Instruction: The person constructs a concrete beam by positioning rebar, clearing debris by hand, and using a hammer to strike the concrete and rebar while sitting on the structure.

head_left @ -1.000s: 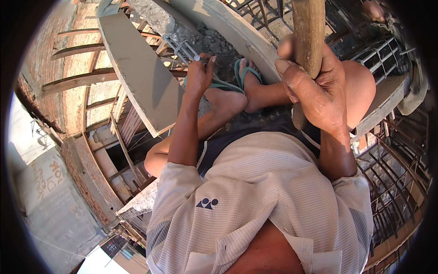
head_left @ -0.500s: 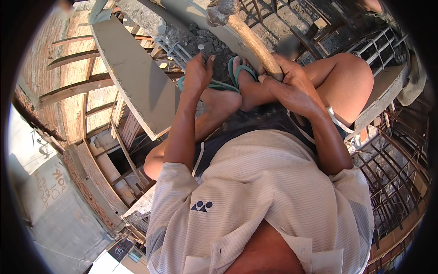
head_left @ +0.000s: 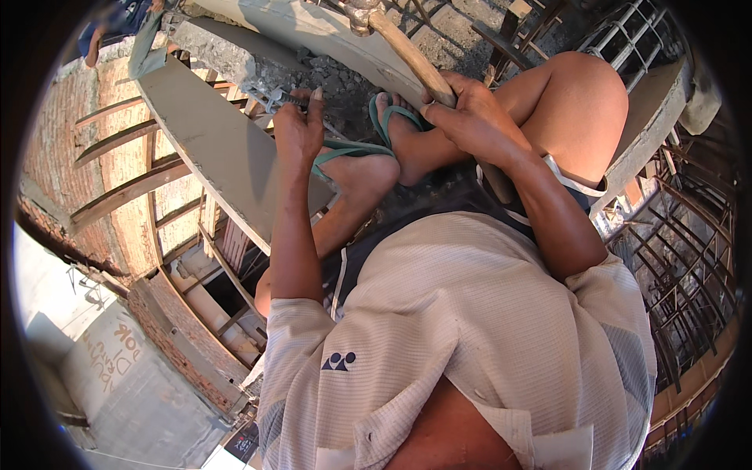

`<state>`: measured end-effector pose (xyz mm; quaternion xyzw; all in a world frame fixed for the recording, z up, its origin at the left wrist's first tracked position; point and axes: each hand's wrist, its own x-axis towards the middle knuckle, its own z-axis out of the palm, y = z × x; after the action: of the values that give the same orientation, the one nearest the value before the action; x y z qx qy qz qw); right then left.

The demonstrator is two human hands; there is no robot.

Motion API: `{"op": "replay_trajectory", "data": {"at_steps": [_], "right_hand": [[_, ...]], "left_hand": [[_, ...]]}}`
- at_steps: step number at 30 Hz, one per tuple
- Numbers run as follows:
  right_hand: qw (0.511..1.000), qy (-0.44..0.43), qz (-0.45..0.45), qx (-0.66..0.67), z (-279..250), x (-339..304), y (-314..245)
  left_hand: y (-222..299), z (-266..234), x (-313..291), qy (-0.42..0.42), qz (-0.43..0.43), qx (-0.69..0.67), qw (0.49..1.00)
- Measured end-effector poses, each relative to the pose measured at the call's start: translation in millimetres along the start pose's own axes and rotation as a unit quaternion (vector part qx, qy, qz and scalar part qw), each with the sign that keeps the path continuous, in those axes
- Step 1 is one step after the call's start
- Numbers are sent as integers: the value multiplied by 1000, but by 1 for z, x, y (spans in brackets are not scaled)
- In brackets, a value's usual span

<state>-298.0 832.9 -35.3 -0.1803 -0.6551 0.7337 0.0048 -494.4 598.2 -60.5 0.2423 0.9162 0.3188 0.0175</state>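
My right hand [head_left: 474, 113] is wrapped round the lower part of the wooden handle of a hammer [head_left: 411, 59]. The hammer's head points up and away, near the top of the view. In front of my left foot, my left hand [head_left: 299, 129] is closed on a metal chisel [head_left: 297, 100]. Only a short dark piece of it shows by the thumb and fingers; its working end cannot be made out. Broken concrete rubble [head_left: 333, 78] and exposed steel bars [head_left: 270, 100] lie just past that hand. Hammer and chisel are apart.
My feet, in green flip-flops [head_left: 380, 117], rest by the rubble. A smooth grey concrete slab [head_left: 207, 141] runs along the left, above timber framing [head_left: 125, 192]. Rebar cages [head_left: 630, 39] stand at the right. Another person [head_left: 117, 27] is at the far left.
Both hands have shifted left in the view, along with my feet and the hammer. My left hand has tilted the chisel, whose round head stood plainly above the fist before. Another person has come into sight.
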Motion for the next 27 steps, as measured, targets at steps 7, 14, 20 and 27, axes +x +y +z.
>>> {"op": "replay_trajectory", "data": {"at_steps": [7, 14, 20, 27], "right_hand": [[999, 44, -5, 15, -1, 2, 3], [999, 17, -1, 28, 2, 1, 2], [999, 42, 7, 3, 0, 0, 10], [1000, 28, -4, 10, 4, 2, 12]], "left_hand": [[-13, -15, -4, -23, 28, -12, 999], [-47, 6, -17, 21, 61, 58, 996], [5, -14, -25, 44, 9, -3, 999], [-23, -12, -33, 21, 17, 45, 999]]}}
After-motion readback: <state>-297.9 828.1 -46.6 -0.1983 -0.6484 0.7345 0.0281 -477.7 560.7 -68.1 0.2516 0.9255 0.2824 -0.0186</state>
